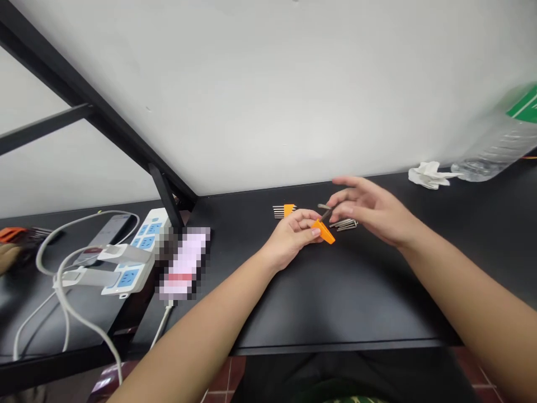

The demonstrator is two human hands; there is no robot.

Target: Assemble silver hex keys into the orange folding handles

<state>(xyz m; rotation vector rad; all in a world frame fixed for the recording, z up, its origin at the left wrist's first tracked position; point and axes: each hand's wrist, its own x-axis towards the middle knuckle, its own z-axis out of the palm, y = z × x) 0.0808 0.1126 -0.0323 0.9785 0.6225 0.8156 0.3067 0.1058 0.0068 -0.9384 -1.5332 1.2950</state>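
Note:
My left hand point(293, 235) is closed around an orange plastic holder point(325, 233), pinching it between thumb and fingers. A dark, thin metal piece that looks like a hex key point(326, 215) stands out of the holder's upper end. My right hand point(369, 210) has its thumb and a finger at that key, while another finger stretches out above. Under the right fingers, several loose L-shaped hex keys point(346, 225) lie on the black table point(327, 302). Behind my left hand lies a second orange holder point(289, 210) with several thin metal rods sticking out to the left.
Crumpled white tissue point(430, 174) and a clear plastic bottle point(495, 148) lie at the back right. To the left are a phone with a blurred screen point(187, 263), a white power strip point(138, 252) with plugs and cables, another phone point(104, 238) and a black metal frame point(113, 123).

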